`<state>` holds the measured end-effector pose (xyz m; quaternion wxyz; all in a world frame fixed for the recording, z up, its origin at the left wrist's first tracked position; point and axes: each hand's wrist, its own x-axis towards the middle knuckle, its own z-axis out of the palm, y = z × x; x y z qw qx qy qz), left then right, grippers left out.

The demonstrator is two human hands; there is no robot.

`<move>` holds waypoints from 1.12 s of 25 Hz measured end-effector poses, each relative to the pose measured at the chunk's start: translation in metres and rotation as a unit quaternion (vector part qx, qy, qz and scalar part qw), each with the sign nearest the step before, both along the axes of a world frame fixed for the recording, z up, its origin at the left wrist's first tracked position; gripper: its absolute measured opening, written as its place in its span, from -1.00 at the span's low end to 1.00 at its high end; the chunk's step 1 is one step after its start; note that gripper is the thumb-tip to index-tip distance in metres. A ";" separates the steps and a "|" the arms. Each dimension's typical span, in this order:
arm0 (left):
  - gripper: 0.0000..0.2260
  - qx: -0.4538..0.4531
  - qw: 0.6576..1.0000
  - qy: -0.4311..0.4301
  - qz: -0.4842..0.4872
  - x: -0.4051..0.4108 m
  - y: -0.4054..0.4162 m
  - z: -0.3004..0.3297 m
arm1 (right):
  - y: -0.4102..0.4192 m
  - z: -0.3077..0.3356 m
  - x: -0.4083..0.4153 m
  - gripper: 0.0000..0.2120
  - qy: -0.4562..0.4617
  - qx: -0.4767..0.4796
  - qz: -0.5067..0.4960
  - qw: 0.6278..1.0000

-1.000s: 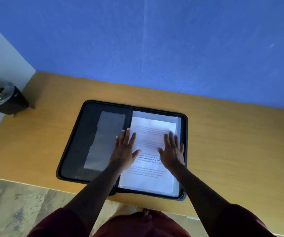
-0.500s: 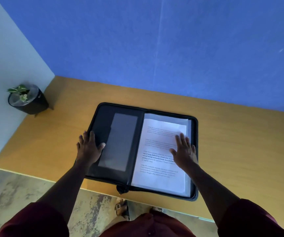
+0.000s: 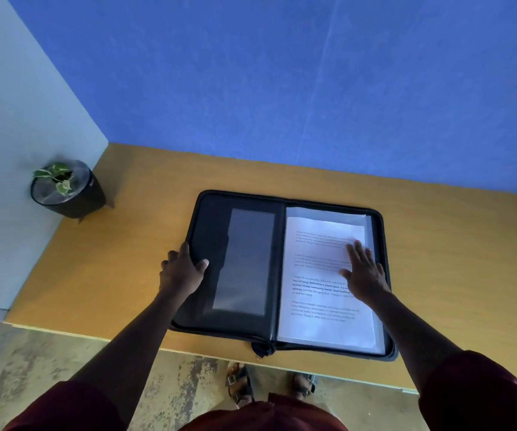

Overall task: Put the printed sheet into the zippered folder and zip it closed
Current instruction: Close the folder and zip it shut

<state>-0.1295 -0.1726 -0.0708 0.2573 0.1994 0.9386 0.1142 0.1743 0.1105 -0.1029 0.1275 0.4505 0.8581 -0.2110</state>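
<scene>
Folder: black zippered case, lying open flat on the table, spine running away from the person; its near edge sits close to the table's front edge.
Left half of folder: dark lining with a clear plastic pocket set upright in it.
Right half of folder: holds the sheet, with a translucent sleeve edge showing along the top and right side.
Sheet: white printed page with several blocks of text, lying flat inside the right half of the folder, its edges within the zip border.
Zip pull: dark tab hanging at the near end of the spine, over the table's front edge; the zip is undone all round.
Left hand: gripping the outer left edge of the folder, thumb on top of the lining, fingers curled around the border; closed on the folder's edge.
Right hand: palm down and flat on the right part of the sheet, fingers spread and pointing away; pressing, holding nothing.
Table: light wooden top against a blue wall.
Plant pot: dark round pot with small green-and-white leaves, at the far left corner of the table, well apart from the folder.
Sleeves: dark red, at the bottom of the view.
Feet: in sandals, on the floor below the table's front edge.
</scene>
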 end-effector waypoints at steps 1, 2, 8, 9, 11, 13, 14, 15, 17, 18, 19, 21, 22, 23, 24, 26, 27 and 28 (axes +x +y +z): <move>-0.33 0.008 1.000 -0.012 0.006 -0.003 0.000 0.001 | 0.000 0.001 -0.002 -0.29 -0.003 -0.007 -0.006 1.000; -0.33 0.017 1.000 -0.023 0.013 -0.007 -0.001 0.001 | -0.001 0.002 -0.004 -0.31 -0.005 -0.017 -0.016 1.000; -0.45 0.086 0.996 0.008 0.008 -0.028 -0.008 0.014 | -0.001 0.003 -0.002 -0.34 -0.009 -0.051 -0.023 0.998; -0.47 0.098 0.995 0.019 0.007 -0.028 -0.008 0.019 | 0.000 0.003 -0.002 -0.34 -0.007 -0.056 -0.022 0.998; -0.53 0.124 0.991 0.039 0.014 -0.026 -0.004 0.031 | -0.001 0.003 -0.002 -0.34 -0.011 -0.059 -0.022 0.998; -0.61 0.146 0.987 0.056 0.024 -0.022 0.001 0.045 | -0.002 0.002 -0.002 -0.34 -0.015 -0.056 -0.020 0.998; -0.66 0.150 0.986 0.065 0.025 -0.021 0.003 0.052 | -0.002 0.002 -0.002 -0.34 -0.013 -0.054 -0.022 0.998; -0.69 0.154 0.985 0.076 0.024 -0.019 0.007 0.059 | -0.002 0.002 -0.003 -0.35 -0.009 -0.052 -0.025 0.998; -0.74 0.160 0.982 0.101 0.018 -0.011 0.015 0.073 | -0.001 0.003 -0.001 -0.37 -0.003 -0.050 -0.024 0.998; -0.75 0.162 0.980 0.114 0.014 -0.006 0.019 0.079 | -0.001 0.003 0.000 -0.37 -0.001 -0.050 -0.020 0.999; -0.75 0.165 0.978 0.124 0.012 0.001 0.023 0.086 | 0.000 0.003 0.001 -0.37 0.000 -0.051 -0.017 0.999; -0.75 0.178 0.974 0.143 0.006 0.014 0.032 0.099 | 0.001 0.003 0.002 -0.36 0.001 -0.053 -0.011 0.999; -0.75 0.185 0.971 0.151 0.000 0.022 0.037 0.106 | 0.002 0.004 0.003 -0.35 0.002 -0.055 -0.005 0.998; -0.76 0.190 0.969 0.156 -0.006 0.030 0.042 0.112 | 0.002 0.004 0.005 -0.34 0.004 -0.056 0.001 0.998; -0.77 0.193 0.969 0.157 -0.012 0.037 0.048 0.117 | 0.002 0.005 0.007 -0.34 0.009 -0.058 0.009 0.998; -0.76 0.191 0.969 0.151 -0.029 0.051 0.062 0.129 | 0.003 0.005 0.012 -0.31 0.016 -0.057 0.030 0.998; -0.74 0.190 0.970 0.145 -0.039 0.059 0.069 0.134 | 0.005 0.006 0.017 -0.30 0.015 -0.052 0.044 0.998; -0.71 0.189 0.971 0.140 -0.045 0.068 0.076 0.139 | 0.007 0.006 0.022 -0.30 0.012 -0.045 0.060 0.997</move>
